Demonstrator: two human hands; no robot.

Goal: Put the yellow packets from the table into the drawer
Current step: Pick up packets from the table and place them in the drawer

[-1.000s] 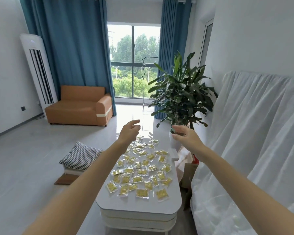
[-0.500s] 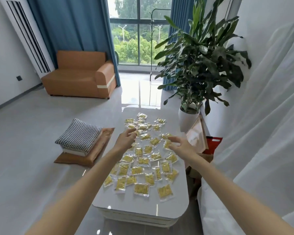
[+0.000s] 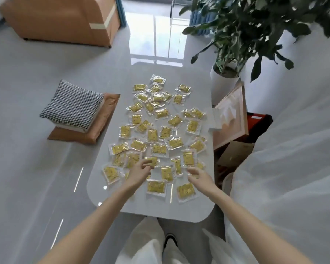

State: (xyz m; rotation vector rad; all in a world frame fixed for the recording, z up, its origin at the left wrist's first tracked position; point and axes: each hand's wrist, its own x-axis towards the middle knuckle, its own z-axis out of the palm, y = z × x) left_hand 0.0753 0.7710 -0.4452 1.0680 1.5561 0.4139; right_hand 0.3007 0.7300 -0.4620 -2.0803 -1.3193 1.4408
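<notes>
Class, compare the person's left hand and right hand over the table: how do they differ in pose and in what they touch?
The left hand has its fingertips pinched on a yellow packet; the right hand grips nothing that shows. The left hand's fingers are bunched together; the right hand's are loosely spread. The left hand reaches farther up the table than the right hand. Both are bare and hover over the near rows of packets.

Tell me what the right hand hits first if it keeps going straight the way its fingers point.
The right hand points forward and slightly left, low over the table. Most likely it first meets the yellow packet just beyond its fingertips, at the near right of the spread. Its height above the tabletop is unclear.
</notes>
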